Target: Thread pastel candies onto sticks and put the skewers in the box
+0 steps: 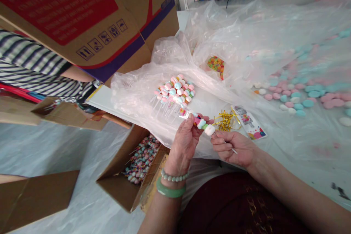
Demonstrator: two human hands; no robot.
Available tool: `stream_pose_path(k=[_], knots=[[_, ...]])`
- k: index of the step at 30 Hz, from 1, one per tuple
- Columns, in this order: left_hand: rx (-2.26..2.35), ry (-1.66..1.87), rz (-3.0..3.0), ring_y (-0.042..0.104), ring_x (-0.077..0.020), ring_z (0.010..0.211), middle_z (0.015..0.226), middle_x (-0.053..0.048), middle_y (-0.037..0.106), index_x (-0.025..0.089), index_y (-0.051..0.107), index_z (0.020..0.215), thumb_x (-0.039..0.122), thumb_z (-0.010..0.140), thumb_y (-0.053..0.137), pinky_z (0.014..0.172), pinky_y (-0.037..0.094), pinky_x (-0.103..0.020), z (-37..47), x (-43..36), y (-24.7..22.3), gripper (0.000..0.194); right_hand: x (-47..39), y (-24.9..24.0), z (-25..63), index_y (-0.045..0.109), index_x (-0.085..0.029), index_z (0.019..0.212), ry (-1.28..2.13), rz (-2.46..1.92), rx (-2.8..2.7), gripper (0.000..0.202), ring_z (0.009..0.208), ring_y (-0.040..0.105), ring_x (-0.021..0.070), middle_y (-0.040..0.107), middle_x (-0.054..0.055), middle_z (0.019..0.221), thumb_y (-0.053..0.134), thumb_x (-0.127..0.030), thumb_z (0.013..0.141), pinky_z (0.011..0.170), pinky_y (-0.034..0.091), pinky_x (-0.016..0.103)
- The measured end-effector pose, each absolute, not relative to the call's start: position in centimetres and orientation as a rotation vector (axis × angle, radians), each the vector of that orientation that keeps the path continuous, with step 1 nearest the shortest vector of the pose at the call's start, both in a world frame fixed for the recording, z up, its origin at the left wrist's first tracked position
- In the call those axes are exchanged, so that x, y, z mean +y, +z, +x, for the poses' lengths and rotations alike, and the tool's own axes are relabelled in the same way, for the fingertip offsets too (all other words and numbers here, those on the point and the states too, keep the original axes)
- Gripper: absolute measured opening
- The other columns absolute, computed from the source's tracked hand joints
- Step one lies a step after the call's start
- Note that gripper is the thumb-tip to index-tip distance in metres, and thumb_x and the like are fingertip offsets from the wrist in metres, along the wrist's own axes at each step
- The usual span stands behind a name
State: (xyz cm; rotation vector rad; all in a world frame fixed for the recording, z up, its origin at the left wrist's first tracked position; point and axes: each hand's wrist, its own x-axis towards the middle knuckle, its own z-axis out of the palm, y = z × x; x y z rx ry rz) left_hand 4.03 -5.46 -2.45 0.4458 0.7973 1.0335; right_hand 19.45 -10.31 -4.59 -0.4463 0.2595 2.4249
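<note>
A candy skewer (209, 129) with white, blue and green pieces hangs between my two hands. My left hand (187, 133), with a green bangle and a bead bracelet at its wrist, grips the skewer's candy end in clear wrapping. The fingers of my right hand (233, 147) are closed round its base, and the white stick pokes out below them. Beyond my left hand lies a pile of pink, white and blue candy skewers (177, 89) on plastic sheeting. Gold twist ties (225, 120) and a printed clear packet (250, 123) lie just past my right hand.
Loose pastel candies (294, 97) spread over the right side. A bag holds small colourful candies (216, 65). A large carton (109, 14) stands at the upper left, before a person in a striped sleeve (30, 51). Below the table edge, an open box (116, 179) holds many skewers.
</note>
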Motion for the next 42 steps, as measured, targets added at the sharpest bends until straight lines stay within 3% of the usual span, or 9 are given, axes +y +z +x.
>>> stream_pose_path(k=[3, 7, 11, 16, 20, 27, 32, 37, 42], knots=[[0.809, 0.904, 0.345, 0.069, -0.0243, 0.085, 0.082, -0.01, 0.07, 0.011, 0.064, 0.084, 0.032, 0.088, 0.054, 0.088, 0.052, -0.041, 3.8, -5.2, -2.3, 0.023, -10.4, -4.5, 19.8, 0.048, -0.011, 0.078, 2.457, -0.387, 0.181, 0.01, 0.039, 0.026, -0.0004, 0.037, -0.008, 0.057, 0.057, -0.012, 0.083, 0.035, 0.016, 0.01], [0.833, 0.976, 0.266, 0.067, -0.0233, 0.095, 0.096, -0.009, 0.069, 0.012, 0.062, 0.095, 0.009, 0.081, 0.055, 0.089, 0.051, -0.039, 3.1, -4.5, -2.1, 0.015, -10.4, -4.5, 19.9, 0.052, -0.011, 0.08, 2.483, -0.48, 0.024, 0.009, 0.038, 0.019, -0.0004, 0.036, -0.009, 0.056, 0.06, -0.014, 0.08, 0.034, 0.011, 0.011], [0.8, 1.051, 0.195, 0.067, -0.021, 0.089, 0.089, -0.006, 0.067, 0.013, 0.061, 0.097, 0.016, 0.086, 0.054, 0.087, 0.052, -0.038, 2.7, -4.1, -1.9, 0.013, -10.7, -3.8, 19.3, 0.054, -0.013, 0.08, 2.29, -0.776, -0.284, 0.013, 0.04, 0.021, 0.001, 0.04, -0.008, 0.057, 0.065, -0.019, 0.074, 0.036, 0.012, 0.015], [0.829, 1.097, 0.168, 0.066, -0.0192, 0.084, 0.082, -0.005, 0.064, 0.013, 0.061, 0.092, 0.02, 0.09, 0.051, 0.084, 0.052, -0.036, 2.8, -4.3, -2.0, 0.013, -11.3, -2.7, 18.7, 0.059, -0.018, 0.073, 1.463, -1.447, -1.022, 0.008, 0.052, 0.038, 0.0084, 0.045, -0.005, 0.058, 0.063, -0.024, 0.071, 0.048, 0.027, 0.021], [0.808, 1.093, 0.17, 0.066, -0.021, 0.086, 0.082, -0.006, 0.064, 0.012, 0.06, 0.093, 0.023, 0.091, 0.048, 0.084, 0.051, -0.036, 3.2, -4.5, -2.2, 0.017, -11.6, -2.7, 18.5, 0.059, -0.019, 0.068, 0.874, -1.639, -1.35, 0.008, 0.067, 0.05, 0.0135, 0.056, -0.001, 0.066, 0.058, -0.024, 0.073, 0.064, 0.035, 0.027], [0.756, 1.097, 0.274, 0.067, -0.0201, 0.086, 0.081, -0.004, 0.064, 0.014, 0.061, 0.094, 0.028, 0.091, 0.05, 0.093, 0.047, -0.041, 3.3, -4.9, -2.4, 0.018, -12.0, -2.1, 17.9, 0.054, -0.018, 0.065, 1.823, -1.411, -0.937, 0.019, 0.035, 0.04, 0.0077, 0.052, -0.004, 0.046, 0.054, -0.033, 0.075, 0.039, 0.028, 0.022], [0.727, 1.115, 0.281, 0.066, -0.0202, 0.089, 0.084, -0.004, 0.064, 0.016, 0.061, 0.092, 0.031, 0.09, 0.051, 0.094, 0.046, -0.04, 3.3, -5.0, -2.7, 0.018, -11.8, -1.8, 18.1, 0.057, -0.014, 0.071, 1.968, -1.205, -0.749, 0.013, 0.031, 0.038, 0.0047, 0.054, -0.004, 0.043, 0.061, -0.027, 0.071, 0.035, 0.023, 0.017], [0.681, 1.087, 0.314, 0.066, -0.0197, 0.083, 0.081, -0.004, 0.064, 0.015, 0.062, 0.091, 0.031, 0.087, 0.057, 0.093, 0.047, -0.041, 3.5, -5.2, -2.9, 0.017, -11.2, -3.6, 19.1, 0.057, -0.013, 0.078, 2.236, -0.901, -0.414, 0.012, 0.029, 0.025, 0.0004, 0.047, -0.009, 0.043, 0.065, -0.02, 0.073, 0.031, 0.013, 0.014], [0.784, 1.018, 0.265, 0.066, -0.0192, 0.08, 0.078, -0.007, 0.065, 0.012, 0.063, 0.086, 0.031, 0.092, 0.048, 0.089, 0.05, -0.041, 3.1, -4.8, -2.7, 0.026, -10.7, -5.1, 20.6, 0.056, -0.012, 0.086, 2.48, -0.465, -0.113, 0.012, 0.03, 0.018, -0.0007, 0.045, -0.011, 0.05, 0.063, -0.017, 0.079, 0.029, 0.014, 0.012]])
